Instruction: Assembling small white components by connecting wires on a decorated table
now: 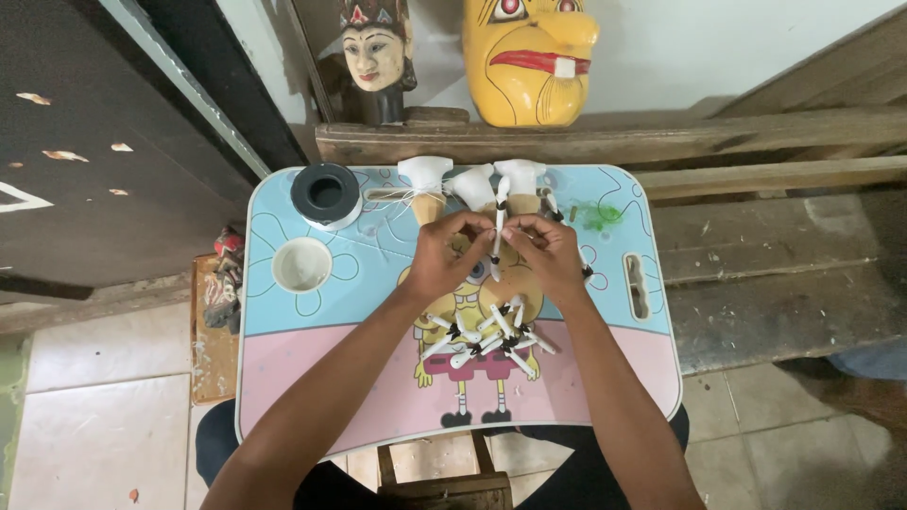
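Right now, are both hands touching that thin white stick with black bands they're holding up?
Touching. The head view shows the left hand and the right hand meeting at the white stick, fingers of each pinching it from either side.

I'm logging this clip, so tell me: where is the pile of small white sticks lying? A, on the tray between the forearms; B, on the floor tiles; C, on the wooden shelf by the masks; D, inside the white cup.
A: the white sticks lie heaped on the tray, between the forearms and nearer the person than the left hand and right hand.
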